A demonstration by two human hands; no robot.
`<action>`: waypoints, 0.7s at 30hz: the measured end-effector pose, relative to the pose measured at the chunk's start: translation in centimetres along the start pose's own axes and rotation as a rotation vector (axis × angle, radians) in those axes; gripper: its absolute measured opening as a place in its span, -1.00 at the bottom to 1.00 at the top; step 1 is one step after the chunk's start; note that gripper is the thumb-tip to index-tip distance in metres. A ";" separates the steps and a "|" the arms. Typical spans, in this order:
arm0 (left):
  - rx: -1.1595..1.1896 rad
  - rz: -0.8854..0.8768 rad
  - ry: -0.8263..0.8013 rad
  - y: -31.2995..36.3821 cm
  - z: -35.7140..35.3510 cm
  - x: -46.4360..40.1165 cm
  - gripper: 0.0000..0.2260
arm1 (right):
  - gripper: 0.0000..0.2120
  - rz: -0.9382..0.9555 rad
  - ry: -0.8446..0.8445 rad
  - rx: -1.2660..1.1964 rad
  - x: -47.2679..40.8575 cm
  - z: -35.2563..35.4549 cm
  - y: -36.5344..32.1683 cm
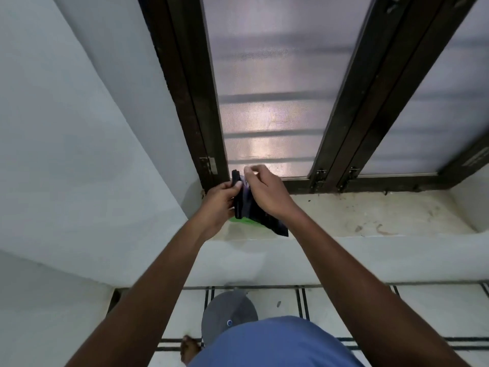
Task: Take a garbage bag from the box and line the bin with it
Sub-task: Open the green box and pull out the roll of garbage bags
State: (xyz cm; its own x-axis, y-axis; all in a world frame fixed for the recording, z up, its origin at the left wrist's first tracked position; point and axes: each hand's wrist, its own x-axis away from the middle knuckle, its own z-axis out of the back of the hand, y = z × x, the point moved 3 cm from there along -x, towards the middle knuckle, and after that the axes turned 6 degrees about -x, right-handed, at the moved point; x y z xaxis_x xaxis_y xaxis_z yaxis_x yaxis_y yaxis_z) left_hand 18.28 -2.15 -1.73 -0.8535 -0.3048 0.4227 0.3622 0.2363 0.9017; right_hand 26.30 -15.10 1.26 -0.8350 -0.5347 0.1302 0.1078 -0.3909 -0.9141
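Observation:
Both hands are raised over the left end of a windowsill. My left hand [221,201] grips a dark packet of garbage bags [258,215] with a green patch at its lower edge. A black folded bag [236,178] sticks up from the packet's top beside my left thumb. My right hand [264,192] lies over the packet, its fingertips pinched at the packet's upper edge; what they pinch is too small to tell. A grey round bin [227,311] stands on the floor below, close to my bare foot, partly hidden by my blue shirt.
The stained concrete windowsill [370,215] runs to the right. Behind it is a dark-framed window [270,102] with frosted panes. A white wall [79,154] closes the left side. The floor [344,308] is white tile with dark lines.

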 end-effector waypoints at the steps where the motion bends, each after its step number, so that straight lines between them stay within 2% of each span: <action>1: 0.059 0.031 -0.016 0.1 -0.1 0.2 -0.67 | -0.60 0.002 0.007 0.007 -0.3 0.2 0.2; 3: 0.125 0.074 -0.052 0.4 -0.1 0.6 -0.59 | -0.55 0.004 0.032 -0.007 -0.5 0.6 0.3; 6: 0.095 0.066 -0.115 0.9 0.1 1.3 -0.54 | -0.50 -0.001 0.024 -0.006 -0.7 1.1 0.4; 9: 0.068 0.035 -0.152 1.0 0.7 1.7 -0.62 | -0.38 0.022 0.029 0.091 -0.9 2.0 0.4; 14: 0.163 0.053 -0.120 1.1 2.1 1.8 -0.67 | -0.25 -0.030 0.058 0.195 -0.7 4.7 1.1; 17: 0.231 0.083 -0.045 0.8 3.0 1.8 -0.83 | -0.15 -0.053 0.052 0.263 -0.6 5.8 1.6; 19: 0.244 0.060 -0.034 0.8 3.4 1.6 -0.85 | -0.16 -0.069 0.048 0.386 -0.9 6.6 1.9; 21: 0.180 0.029 -0.027 0.7 3.6 1.3 -0.81 | -0.26 -0.062 0.080 0.640 -1.2 7.3 1.9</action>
State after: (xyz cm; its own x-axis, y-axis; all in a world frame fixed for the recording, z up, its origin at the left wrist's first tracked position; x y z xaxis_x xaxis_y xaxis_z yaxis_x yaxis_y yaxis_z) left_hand 16.05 0.95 -0.82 -0.8542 -0.2709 0.4437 0.3161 0.4069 0.8570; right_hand 31.40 -20.63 2.20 -0.8850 -0.4489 0.1235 0.3379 -0.8018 -0.4930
